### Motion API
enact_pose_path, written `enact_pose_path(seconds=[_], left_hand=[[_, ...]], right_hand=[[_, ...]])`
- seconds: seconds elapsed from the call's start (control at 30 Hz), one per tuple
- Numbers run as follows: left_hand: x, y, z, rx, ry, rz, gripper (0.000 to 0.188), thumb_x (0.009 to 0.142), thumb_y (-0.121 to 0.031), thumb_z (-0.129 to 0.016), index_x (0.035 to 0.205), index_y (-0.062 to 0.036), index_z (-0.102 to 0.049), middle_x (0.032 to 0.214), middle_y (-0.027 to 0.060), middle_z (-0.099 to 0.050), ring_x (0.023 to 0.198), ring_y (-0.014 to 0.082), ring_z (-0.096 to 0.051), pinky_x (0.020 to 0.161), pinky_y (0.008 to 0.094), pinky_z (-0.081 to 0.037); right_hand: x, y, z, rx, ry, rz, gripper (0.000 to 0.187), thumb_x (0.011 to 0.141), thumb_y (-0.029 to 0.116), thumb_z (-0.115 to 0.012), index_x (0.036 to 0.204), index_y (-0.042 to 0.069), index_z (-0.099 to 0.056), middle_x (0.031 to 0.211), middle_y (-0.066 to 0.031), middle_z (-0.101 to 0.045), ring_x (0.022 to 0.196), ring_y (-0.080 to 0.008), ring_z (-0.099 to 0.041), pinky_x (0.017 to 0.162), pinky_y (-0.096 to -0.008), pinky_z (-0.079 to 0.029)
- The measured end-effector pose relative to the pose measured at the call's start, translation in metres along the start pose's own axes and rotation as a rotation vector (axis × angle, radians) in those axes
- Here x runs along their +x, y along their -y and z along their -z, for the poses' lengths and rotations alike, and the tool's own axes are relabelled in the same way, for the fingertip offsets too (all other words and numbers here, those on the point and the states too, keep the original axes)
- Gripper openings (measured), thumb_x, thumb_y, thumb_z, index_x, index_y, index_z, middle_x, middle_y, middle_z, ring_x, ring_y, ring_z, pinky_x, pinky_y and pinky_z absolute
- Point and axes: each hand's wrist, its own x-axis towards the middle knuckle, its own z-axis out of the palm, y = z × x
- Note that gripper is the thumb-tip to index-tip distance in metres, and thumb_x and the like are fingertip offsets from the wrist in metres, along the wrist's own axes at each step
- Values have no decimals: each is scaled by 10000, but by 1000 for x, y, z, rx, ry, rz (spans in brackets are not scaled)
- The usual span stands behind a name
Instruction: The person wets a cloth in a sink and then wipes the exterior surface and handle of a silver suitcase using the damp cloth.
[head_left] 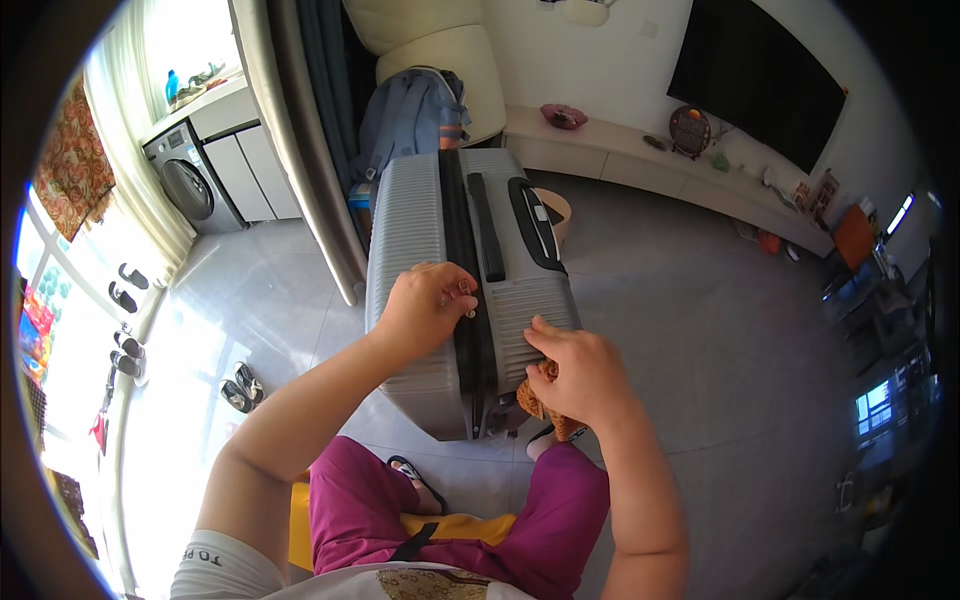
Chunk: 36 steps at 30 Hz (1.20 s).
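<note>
A ribbed grey suitcase [405, 215] stands upright in front of my knees, with a black zipper band [468, 345] running along its top. My left hand [425, 305] is closed in a pinch over that band. Small metal zipper pulls [467, 300] show at its fingertips. On the suitcase's right side rests my right hand [580, 375], its forefinger reaching onto the ribbed shell. Under its curled fingers is a bunched orange-brown knitted cloth [530, 397], partly hidden by the palm. Beyond my hands lie a black strap handle [486, 225] and a black-framed side panel [535, 225].
A blue-grey backpack [410, 110] lies on a cream chair [460, 65] behind the suitcase. A long low cabinet [640, 170] runs along the wall under a television [757, 75]. At left are a washing machine [190, 180] and shoes [240, 387] on the floor.
</note>
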Motion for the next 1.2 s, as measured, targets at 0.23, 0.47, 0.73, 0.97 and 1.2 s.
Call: enact_pose_path(seconds=[0.23,0.47,0.73,0.97,1.2], left_hand=[[-79,-16,-13,333,-151,-772,168,647,-48,-691,813,-55,-665,797,39,-613,701,199,-537,634,357,-428],[-158,53,-92,573,128,-831,131,667,-150,-627,775,-82,-658,833,47,-646,724,195,-559,640,309,-444],[-157,26,-95,397,543,-449,154,810,-247,-663,775,-97,-669,699,36,-608,616,230,-625,523,379,-496],[-35,-37,7,539,-95,-232,341,887,-294,-632,1112,-37,-633,1151,157,-612,1114,332,-554,920,464,-458],[-44,-16,-8,655,127,30,533,976,-374,-460,1385,-33,-464,1479,188,-397,1394,381,-324,1115,569,-262]], right_hand=[[39,-9,-8,196,-231,-162,115,768,154,-680,804,46,-696,801,-118,-699,738,-332,-665,668,-394,-526],[31,1,-25,253,-361,-195,94,778,136,-688,785,48,-656,775,-102,-670,727,-312,-645,649,-389,-505],[30,9,-2,572,-383,-347,187,790,185,-774,812,21,-688,723,-29,-661,656,-115,-614,603,-277,-478],[82,5,36,842,-833,-203,299,851,283,-752,982,28,-669,898,-23,-644,815,-99,-579,730,-247,-473],[70,5,-29,-6,-235,76,496,707,310,-782,1133,100,-639,1007,-123,-641,944,-329,-613,844,-436,-474]])
